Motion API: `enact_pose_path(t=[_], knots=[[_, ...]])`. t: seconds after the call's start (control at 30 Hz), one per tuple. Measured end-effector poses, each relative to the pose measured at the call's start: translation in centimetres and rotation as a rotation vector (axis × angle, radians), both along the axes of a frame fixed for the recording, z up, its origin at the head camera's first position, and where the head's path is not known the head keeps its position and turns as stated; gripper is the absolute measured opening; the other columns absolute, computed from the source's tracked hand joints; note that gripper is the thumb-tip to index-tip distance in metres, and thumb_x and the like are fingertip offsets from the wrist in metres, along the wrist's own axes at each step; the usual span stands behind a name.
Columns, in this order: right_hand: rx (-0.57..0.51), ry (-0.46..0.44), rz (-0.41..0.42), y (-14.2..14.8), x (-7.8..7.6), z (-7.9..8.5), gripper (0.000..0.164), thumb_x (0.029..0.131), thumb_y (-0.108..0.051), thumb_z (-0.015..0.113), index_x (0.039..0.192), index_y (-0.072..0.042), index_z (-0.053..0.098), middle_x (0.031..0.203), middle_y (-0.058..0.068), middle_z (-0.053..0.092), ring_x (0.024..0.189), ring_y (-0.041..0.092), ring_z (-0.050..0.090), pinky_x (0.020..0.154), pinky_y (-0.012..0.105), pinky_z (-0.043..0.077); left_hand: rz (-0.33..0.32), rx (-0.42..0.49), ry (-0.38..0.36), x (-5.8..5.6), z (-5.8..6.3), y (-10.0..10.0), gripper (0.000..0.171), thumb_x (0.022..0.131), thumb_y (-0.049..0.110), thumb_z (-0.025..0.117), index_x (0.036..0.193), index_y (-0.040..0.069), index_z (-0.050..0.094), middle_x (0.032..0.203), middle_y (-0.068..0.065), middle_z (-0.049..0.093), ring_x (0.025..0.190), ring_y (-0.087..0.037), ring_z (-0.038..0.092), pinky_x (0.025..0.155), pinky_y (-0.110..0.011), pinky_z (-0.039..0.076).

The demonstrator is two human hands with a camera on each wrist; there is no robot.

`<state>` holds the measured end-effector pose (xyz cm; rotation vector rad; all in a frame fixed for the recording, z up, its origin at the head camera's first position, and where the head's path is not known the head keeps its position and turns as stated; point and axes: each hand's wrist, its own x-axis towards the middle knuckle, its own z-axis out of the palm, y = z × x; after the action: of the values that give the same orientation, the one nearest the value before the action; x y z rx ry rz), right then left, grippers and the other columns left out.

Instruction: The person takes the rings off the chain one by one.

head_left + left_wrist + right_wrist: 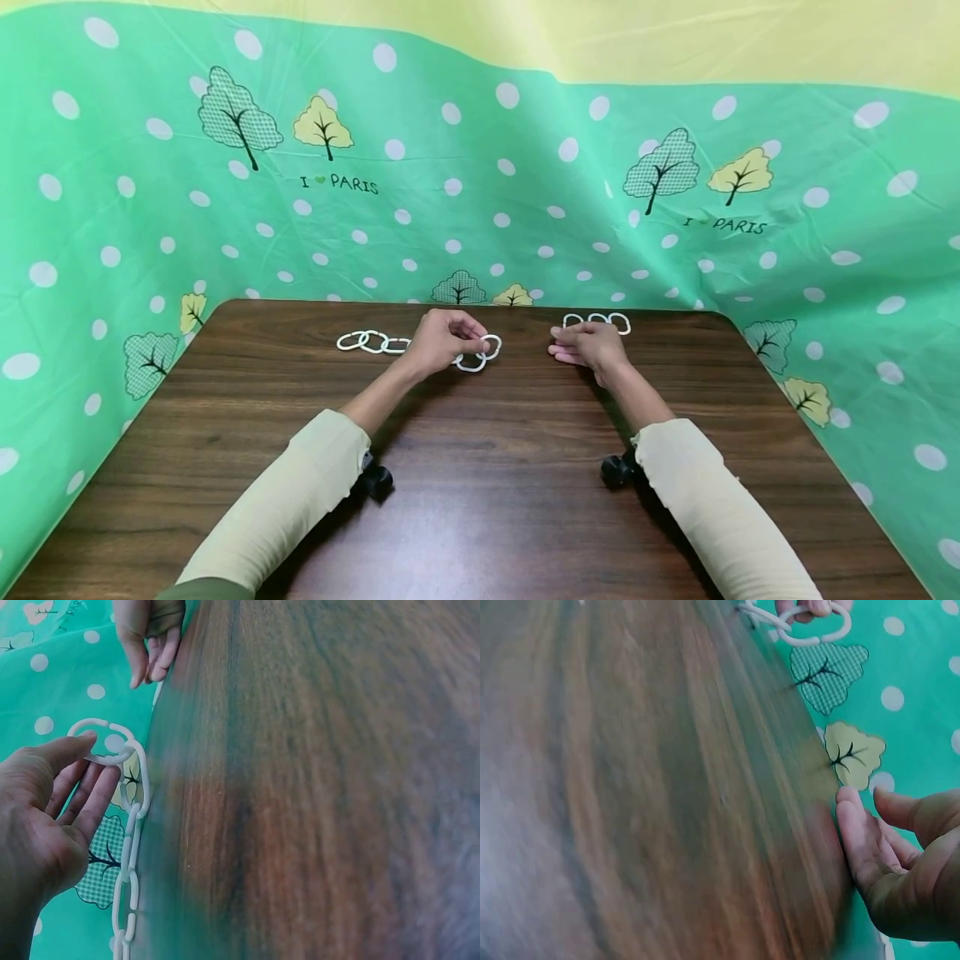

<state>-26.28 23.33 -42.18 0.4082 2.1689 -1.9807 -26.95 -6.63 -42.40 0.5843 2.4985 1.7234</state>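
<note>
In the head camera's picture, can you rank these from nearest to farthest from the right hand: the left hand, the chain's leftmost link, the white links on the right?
1. White links on the right: just beyond the right hand.
2. Left hand: across to the left.
3. Chain's leftmost link: farther left, past the left hand.

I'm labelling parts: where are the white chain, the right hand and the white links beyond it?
White chain [148, 780]: left wrist view, side of a link near the pinched end.
Right hand [596, 345]: head view, middle of the hand.
White links [597, 314]: head view, far curve of the middle link.
</note>
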Motion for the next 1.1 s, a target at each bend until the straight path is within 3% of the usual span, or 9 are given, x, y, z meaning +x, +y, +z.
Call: enact_pose_path(t=[0.33, 0.63, 0.8, 1.1], knots=[[0.097, 0.118, 0.194, -2.4, 0.3, -0.3, 0.035, 0.107, -0.011, 0.079, 0.133, 0.011, 0.072, 0.122, 0.020, 0.085, 0.086, 0.011, 0.083, 0.081, 0.029, 0.069, 0.009, 0.020, -0.009, 0.2, 0.0, 0.1, 0.018, 0.089, 0.007, 0.096, 0.103, 0.002, 0.085, 0.091, -0.008, 0.085, 0.077, -0.006, 0.071, 0.073, -0.021, 0.055], [0.132, 0.231, 0.348, -4.5, 0.7, 0.7, 0.033, 0.104, -0.008, 0.081, 0.130, 0.011, 0.076, 0.112, 0.017, 0.085, 0.095, 0.021, 0.083, 0.089, 0.039, 0.070, 0.010, 0.033, -0.015, 0.3, 0.1, 0.2, 0.018, 0.089, 0.005, 0.095, 0.103, 0.001, 0.086, 0.092, -0.010, 0.086, 0.076, -0.006, 0.071, 0.071, -0.021, 0.054], [0.133, 0.273, 0.388, -5.6, 1.1, 1.4, 0.034, 0.104, -0.006, 0.082, 0.132, 0.012, 0.075, 0.111, 0.021, 0.085, 0.094, 0.019, 0.082, 0.090, 0.040, 0.070, 0.005, 0.031, -0.015, 0.3, 0.2, 0.3, 0.017, 0.089, 0.004, 0.095, 0.103, 0.001, 0.086, 0.091, -0.010, 0.086, 0.076, -0.006, 0.071, 0.071, -0.021, 0.054], [0.140, 0.316, 0.373, -6.7, 1.2, 1.8, 0.027, 0.101, -0.002, 0.083, 0.124, 0.012, 0.079, 0.095, 0.000, 0.083, 0.087, 0.009, 0.078, 0.085, 0.034, 0.070, 0.005, 0.025, -0.006, 0.4, 0.3, 0.4, 0.016, 0.089, 0.006, 0.095, 0.102, 0.002, 0.086, 0.091, -0.010, 0.085, 0.076, -0.006, 0.072, 0.071, -0.021, 0.055]])
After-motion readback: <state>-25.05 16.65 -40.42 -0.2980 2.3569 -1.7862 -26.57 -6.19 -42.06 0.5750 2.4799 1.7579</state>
